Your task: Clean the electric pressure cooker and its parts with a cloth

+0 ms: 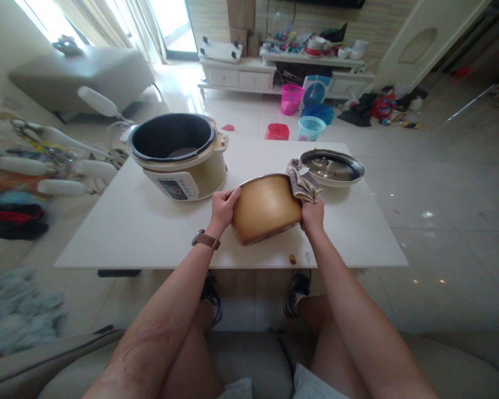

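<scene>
A golden-brown inner pot (266, 206) is tilted above the white table, its opening turned away from me. My left hand (225, 209) grips its left side, thumb near the rim. On the right side, my right hand (313, 215) is closed around the pot together with a striped cloth (303, 182) that hangs over the rim. To the left stands the pressure cooker body (199, 173), lidless, with a dark interior and a control panel facing me. Its round lid (336, 180) lies upside down behind my right hand.
The white table (149, 238) has a small brown bit (292, 259) near its front edge. Beyond it on the floor are a pink basket (291, 100), a light-blue basket (311, 128) and a red stool (276, 132). A white cabinet (255, 80) stands along the wall.
</scene>
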### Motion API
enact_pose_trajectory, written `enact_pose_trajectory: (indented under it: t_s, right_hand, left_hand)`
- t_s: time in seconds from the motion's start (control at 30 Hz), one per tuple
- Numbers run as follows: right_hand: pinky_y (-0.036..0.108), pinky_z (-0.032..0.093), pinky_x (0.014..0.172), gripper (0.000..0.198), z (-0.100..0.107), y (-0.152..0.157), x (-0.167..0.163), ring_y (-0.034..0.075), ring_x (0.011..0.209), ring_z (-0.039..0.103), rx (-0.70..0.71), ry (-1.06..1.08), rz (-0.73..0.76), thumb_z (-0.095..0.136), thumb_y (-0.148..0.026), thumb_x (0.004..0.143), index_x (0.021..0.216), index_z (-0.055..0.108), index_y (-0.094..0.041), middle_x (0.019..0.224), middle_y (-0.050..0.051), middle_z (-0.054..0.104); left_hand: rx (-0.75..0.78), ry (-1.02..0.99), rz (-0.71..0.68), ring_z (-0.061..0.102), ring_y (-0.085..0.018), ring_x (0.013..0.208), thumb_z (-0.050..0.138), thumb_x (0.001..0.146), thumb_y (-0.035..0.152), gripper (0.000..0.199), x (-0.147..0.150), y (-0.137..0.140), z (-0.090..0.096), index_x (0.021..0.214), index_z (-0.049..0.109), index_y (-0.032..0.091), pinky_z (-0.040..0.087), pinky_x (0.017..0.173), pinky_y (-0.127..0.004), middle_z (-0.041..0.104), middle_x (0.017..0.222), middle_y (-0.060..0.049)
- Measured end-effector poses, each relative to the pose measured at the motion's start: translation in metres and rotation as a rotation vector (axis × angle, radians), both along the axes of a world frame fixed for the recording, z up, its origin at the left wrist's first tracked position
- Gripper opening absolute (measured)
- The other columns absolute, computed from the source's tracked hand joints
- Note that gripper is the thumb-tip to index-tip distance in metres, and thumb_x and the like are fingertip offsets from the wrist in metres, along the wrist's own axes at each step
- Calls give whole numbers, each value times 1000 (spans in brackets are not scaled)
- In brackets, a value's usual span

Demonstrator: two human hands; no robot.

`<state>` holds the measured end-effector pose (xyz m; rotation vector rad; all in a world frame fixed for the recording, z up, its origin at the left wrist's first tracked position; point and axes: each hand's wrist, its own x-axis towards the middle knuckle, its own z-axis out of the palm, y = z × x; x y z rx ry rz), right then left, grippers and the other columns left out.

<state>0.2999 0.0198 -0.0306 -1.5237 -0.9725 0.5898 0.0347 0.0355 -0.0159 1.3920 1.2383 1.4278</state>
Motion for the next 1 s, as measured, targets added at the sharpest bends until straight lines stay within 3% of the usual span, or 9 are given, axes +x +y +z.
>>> enact_pose_trajectory:
  t_s: [1.0]
  right_hand:
    - [51,53,110,39,-10,3,4,33,112,74,36,34,7,73,-43,80,111,82,-21,107,8,85]
  left_hand:
    - [9,37,-9,18,-9,54,67,84,72,71,0,0,0,52,27,23,10,53,-32,20,55,4]
